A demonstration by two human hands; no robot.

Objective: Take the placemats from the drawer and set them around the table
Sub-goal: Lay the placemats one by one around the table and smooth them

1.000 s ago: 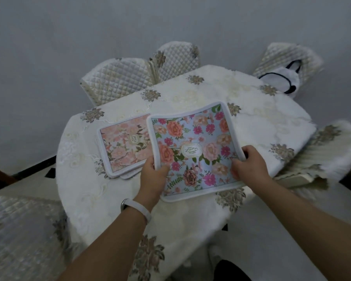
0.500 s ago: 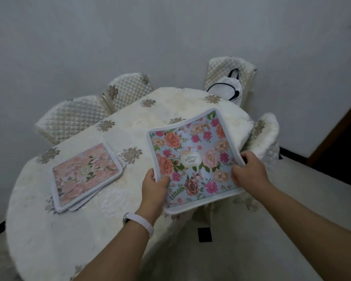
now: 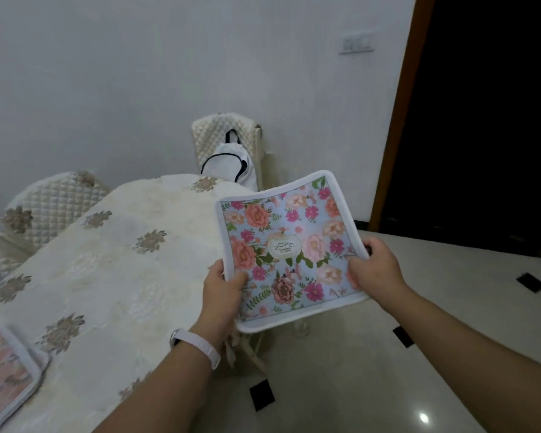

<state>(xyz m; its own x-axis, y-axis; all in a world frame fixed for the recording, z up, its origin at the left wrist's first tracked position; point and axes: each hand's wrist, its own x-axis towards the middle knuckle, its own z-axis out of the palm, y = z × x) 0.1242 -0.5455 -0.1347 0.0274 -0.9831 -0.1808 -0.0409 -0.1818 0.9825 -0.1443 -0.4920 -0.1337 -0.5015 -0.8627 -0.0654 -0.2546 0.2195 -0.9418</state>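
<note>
I hold a blue floral placemat (image 3: 289, 248) with a white border in the air, past the right edge of the table (image 3: 122, 264). My left hand (image 3: 221, 295) grips its near left edge, thumb on top. My right hand (image 3: 374, 268) grips its right edge. The table wears a cream cloth with brown flower motifs. A pink floral placemat (image 3: 5, 379) lies on the table at the lower left, partly cut off by the frame, with another mat's edge showing under it.
Quilted cream chairs stand at the table: one at the far end (image 3: 228, 135) with a white bag (image 3: 228, 162) on it, another at the left (image 3: 53, 204). A dark doorway (image 3: 481, 120) opens on the right. The glossy tiled floor (image 3: 388, 385) stretches to my right.
My view has swung right along the table. The blue placemat in both hands now hangs beyond the table's right edge, and the pink placemat has slid to the lower left corner.
</note>
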